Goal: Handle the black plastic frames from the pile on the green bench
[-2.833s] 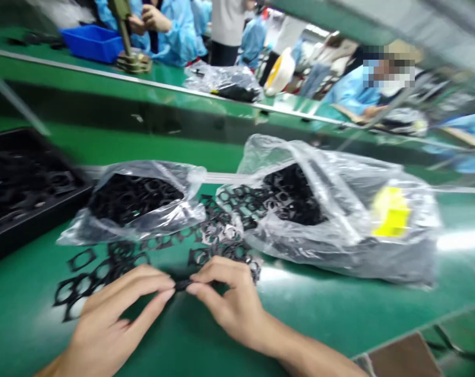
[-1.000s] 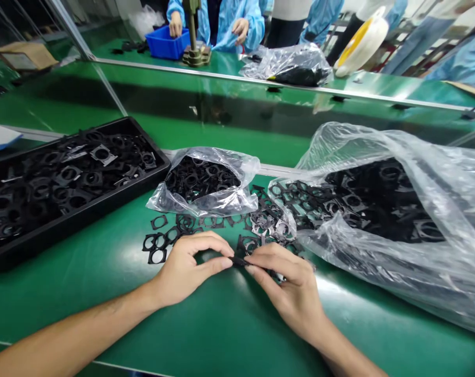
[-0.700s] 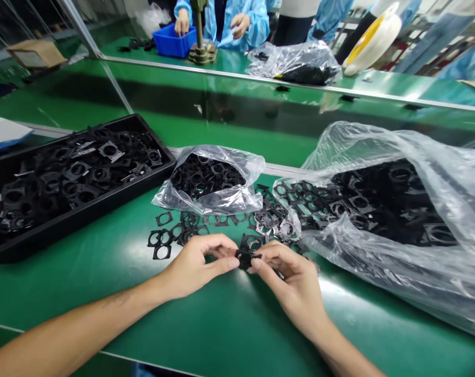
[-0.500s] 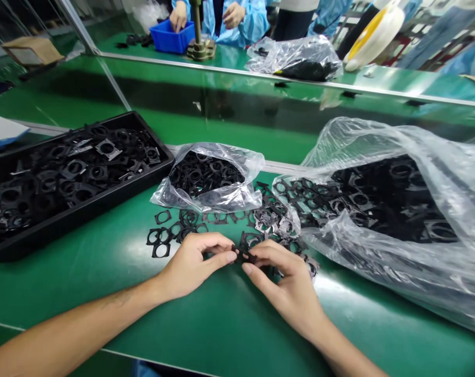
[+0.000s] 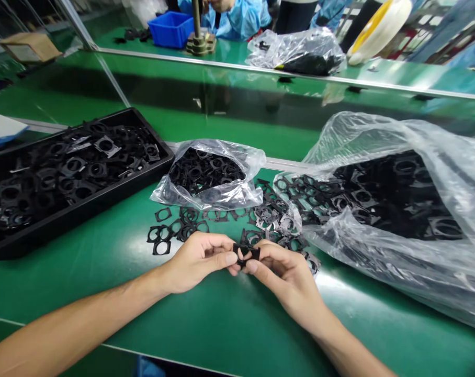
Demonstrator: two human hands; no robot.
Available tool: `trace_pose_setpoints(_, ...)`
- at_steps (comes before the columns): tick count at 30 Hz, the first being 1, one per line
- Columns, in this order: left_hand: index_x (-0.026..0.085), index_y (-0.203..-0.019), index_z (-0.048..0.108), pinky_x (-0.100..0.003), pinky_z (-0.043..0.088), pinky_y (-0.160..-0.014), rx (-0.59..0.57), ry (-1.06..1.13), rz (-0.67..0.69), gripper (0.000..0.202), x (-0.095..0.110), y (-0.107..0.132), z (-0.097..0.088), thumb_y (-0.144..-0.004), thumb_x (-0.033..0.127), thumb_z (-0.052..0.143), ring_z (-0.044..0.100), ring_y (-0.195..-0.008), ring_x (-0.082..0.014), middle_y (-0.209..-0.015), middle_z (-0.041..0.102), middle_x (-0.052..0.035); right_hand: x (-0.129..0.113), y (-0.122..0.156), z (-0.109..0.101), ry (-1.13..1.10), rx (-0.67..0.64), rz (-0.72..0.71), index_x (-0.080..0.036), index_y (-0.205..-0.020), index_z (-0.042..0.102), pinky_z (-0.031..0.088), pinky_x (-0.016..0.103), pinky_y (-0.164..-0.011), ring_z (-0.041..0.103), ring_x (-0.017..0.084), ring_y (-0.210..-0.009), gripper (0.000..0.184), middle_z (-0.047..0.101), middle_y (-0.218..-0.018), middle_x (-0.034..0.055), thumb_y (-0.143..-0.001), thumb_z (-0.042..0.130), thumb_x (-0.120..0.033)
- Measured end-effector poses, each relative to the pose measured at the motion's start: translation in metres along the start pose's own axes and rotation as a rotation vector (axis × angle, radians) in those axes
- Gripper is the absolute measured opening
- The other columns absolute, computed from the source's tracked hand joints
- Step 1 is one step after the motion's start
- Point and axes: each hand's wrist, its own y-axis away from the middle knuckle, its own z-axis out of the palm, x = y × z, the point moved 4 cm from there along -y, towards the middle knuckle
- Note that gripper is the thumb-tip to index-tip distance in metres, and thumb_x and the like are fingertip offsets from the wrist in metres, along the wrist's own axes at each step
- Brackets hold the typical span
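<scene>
Between my two hands, a small black plastic frame with a round opening (image 5: 244, 262) is held just above the green table. My left hand (image 5: 200, 260) pinches its left side between thumb and fingers. My right hand (image 5: 286, 269) grips the right side, fingers curled behind it. Whether it is one piece or two put together I cannot tell. Just behind my hands lie loose flat black ring plates (image 5: 161, 247), and a denser heap of the same plates (image 5: 267, 215) spreads toward the right.
A black tray (image 5: 143, 178) full of black assembled-looking parts stands at left. A small clear bag (image 5: 247, 198) of ring plates lies in the middle, a large one (image 5: 363, 264) at right. Beyond the clear partition are a blue bin (image 5: 170, 30) and a person in blue sleeves (image 5: 245, 21).
The black frame has tilted up in my fingers, so its round opening now faces me. My fingers have closed in around it. Across the partition, the person's hand has left the blue bin.
</scene>
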Motion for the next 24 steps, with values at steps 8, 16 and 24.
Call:
trace_pose_setpoints(8, 0.015, -0.070, 0.071, -0.025, 0.054, -0.063, 0.018, -0.126, 0.012, 0.037, 0.002, 0.002, -0.001, -0.089, 0.047, 0.072, 0.069, -0.066, -0.0168, -0.068, 0.075, -0.0050, 0.000, -0.002, -0.001, -0.085, 0.007, 0.025, -0.019, -0.068, 0.070, 0.050, 0.028, -0.064, 0.061, 0.018, -0.070, 0.042, 0.066, -0.072, 0.0037, -0.089, 0.071, -0.055)
trace_pose_setpoints(16, 0.015, -0.072, 0.071, -0.023, 0.054, -0.064, 0.036, -0.111, 0.000, 0.029, 0.001, 0.001, -0.001, -0.089, 0.038, 0.072, 0.068, -0.066, -0.0149, -0.068, 0.073, -0.0030, 0.002, -0.003, 0.002, -0.129, 0.007, 0.125, -0.018, -0.070, 0.071, 0.051, 0.026, -0.064, 0.063, 0.016, -0.068, 0.042, 0.069, -0.073, 0.0030, -0.084, 0.076, -0.057)
trace_pose_setpoints(24, 0.015, -0.069, 0.070, -0.023, 0.053, -0.063, 0.070, -0.201, 0.042, 0.030, 0.002, 0.003, -0.001, -0.091, 0.036, 0.071, 0.065, -0.064, -0.0143, -0.066, 0.072, -0.0027, 0.012, -0.002, 0.004, -0.322, -0.016, 0.207, -0.017, -0.078, 0.075, 0.057, 0.029, -0.068, 0.067, 0.017, -0.065, 0.038, 0.072, -0.068, 0.0040, -0.084, 0.077, -0.055)
